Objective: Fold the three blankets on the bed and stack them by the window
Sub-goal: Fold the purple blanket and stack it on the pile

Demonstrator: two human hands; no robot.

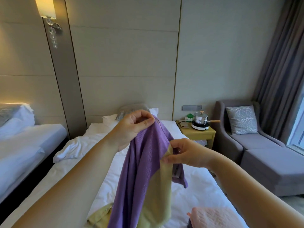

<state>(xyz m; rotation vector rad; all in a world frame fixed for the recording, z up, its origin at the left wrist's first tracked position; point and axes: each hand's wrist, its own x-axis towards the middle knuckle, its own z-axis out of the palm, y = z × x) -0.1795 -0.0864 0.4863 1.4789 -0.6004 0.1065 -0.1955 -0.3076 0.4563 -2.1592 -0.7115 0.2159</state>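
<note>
We hold the purple blanket [141,162] up mid-frame over the bed [199,191]. L hand [131,125] fingers pinch top corner, R hand [186,153] fingers the olive edge.

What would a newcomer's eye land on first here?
A purple ribbed blanket, yellow-green fabric hanging against it, is held up mid-frame over the white bed: the left hand pinches its top, the right hand the yellow-green edge lower down. A pink knitted blanket lies at bottom right.
</note>
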